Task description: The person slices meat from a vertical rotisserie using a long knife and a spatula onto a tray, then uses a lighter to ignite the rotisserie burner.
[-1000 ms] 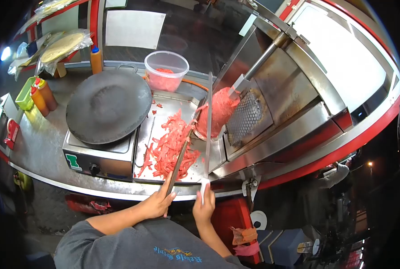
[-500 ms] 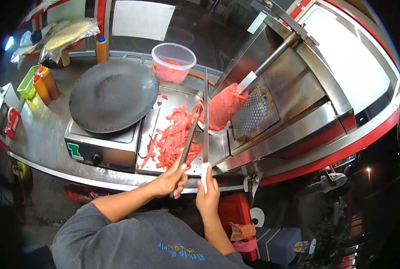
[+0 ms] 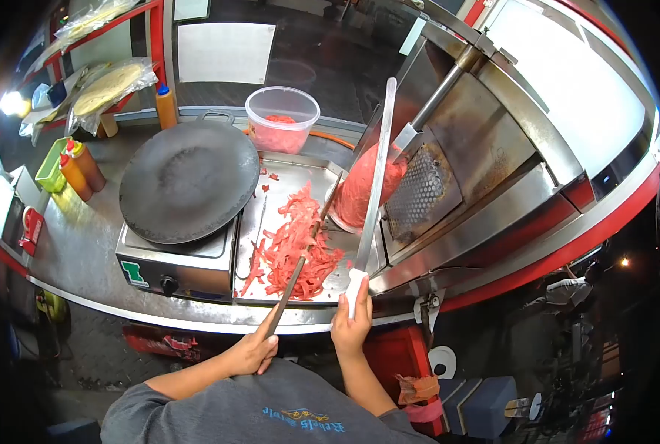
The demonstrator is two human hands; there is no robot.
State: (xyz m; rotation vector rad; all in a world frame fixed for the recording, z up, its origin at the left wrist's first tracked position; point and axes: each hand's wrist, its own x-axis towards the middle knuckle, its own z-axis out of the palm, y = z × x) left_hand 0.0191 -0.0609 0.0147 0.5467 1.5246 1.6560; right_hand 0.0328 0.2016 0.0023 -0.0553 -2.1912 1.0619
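Note:
My right hand [image 3: 352, 325] is closed round the white handle of a long knife [image 3: 378, 174], whose blade points up and passes in front of the red meat stack [image 3: 352, 196] on the spit. Whether the blade touches the meat, I cannot tell. My left hand [image 3: 252, 351] is closed on the lower end of long, dark metal tongs [image 3: 288, 292]. They reach over a heap of sliced red meat [image 3: 294, 255] in the steel tray [image 3: 278, 169], their far end close to the stack's left side.
A round black griddle [image 3: 189, 181] sits on a burner [image 3: 182, 263] left of the tray. Behind the tray stands a clear tub [image 3: 282, 111] with red meat. Sauce bottles [image 3: 78, 170] stand at the left, and a perforated burner panel [image 3: 416, 185] is right of the stack.
My left hand has drawn back toward my body with the tongs, and meat strips no longer hang at their tip. The knife has tilted rightward, across the stack. The camera view has shifted slightly.

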